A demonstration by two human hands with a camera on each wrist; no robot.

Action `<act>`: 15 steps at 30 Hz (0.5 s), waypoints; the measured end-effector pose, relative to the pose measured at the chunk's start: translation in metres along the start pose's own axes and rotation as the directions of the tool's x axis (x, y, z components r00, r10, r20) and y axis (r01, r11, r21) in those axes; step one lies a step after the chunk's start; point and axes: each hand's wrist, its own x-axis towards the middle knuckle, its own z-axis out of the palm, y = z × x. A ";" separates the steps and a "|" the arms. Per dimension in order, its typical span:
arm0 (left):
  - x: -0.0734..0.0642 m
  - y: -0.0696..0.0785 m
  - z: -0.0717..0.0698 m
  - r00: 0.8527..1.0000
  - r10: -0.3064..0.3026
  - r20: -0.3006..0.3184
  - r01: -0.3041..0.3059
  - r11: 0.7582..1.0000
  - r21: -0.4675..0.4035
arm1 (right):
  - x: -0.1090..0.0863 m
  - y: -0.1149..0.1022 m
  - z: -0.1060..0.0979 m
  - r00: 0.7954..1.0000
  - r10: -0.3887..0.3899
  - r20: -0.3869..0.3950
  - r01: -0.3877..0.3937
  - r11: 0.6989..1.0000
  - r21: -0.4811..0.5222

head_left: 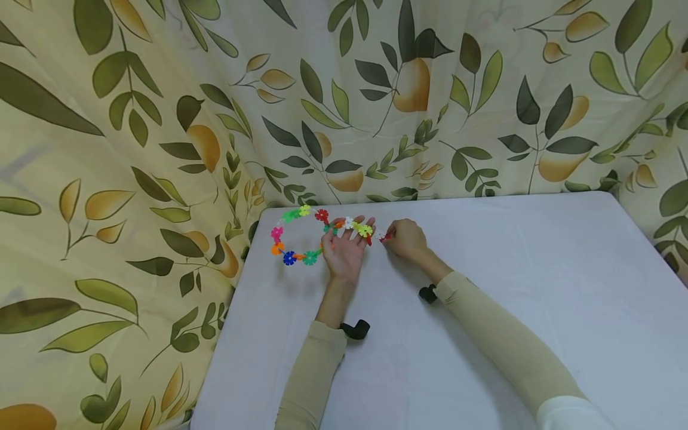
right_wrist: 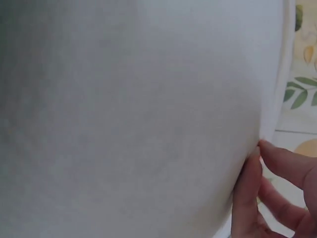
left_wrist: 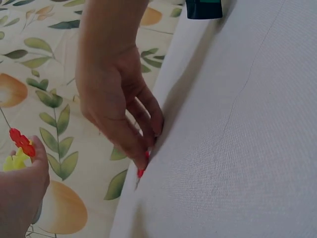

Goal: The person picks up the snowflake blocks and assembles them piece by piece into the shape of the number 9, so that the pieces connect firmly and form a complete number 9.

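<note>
A chain of colourful plastic flower-shaped linking discs hangs in a loop beyond the left side of my left hand. My left palm faces up with the fingers extended, and the chain's other end lies across them. Yellow and red discs form that end. To its right, my right hand pinches a red disc between thumb and fingertips, low over the table. A white disc shows beside the red one, between the two hands. In the right wrist view, the fingers hide the pinched disc.
A white cloth covers the table. Leaf-and-fruit patterned curtains stand along its back and left edges. Black cameras are strapped at the left wrist and right wrist.
</note>
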 end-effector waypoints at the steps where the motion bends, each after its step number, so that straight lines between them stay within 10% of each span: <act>1: 0.000 0.000 0.000 1.000 -0.001 -0.001 0.001 1.000 0.000 | -0.001 0.000 -0.001 1.000 0.012 0.000 -0.012 1.000 0.007; 8: -0.001 0.000 0.002 1.000 0.007 0.012 -0.006 0.999 -0.044 | -0.011 0.004 -0.007 0.998 0.067 -0.002 -0.065 0.980 0.187; 15: -0.001 0.004 0.003 1.000 -0.002 -0.026 0.001 0.998 -0.064 | -0.025 0.002 -0.015 0.989 0.097 0.114 -0.139 0.875 0.465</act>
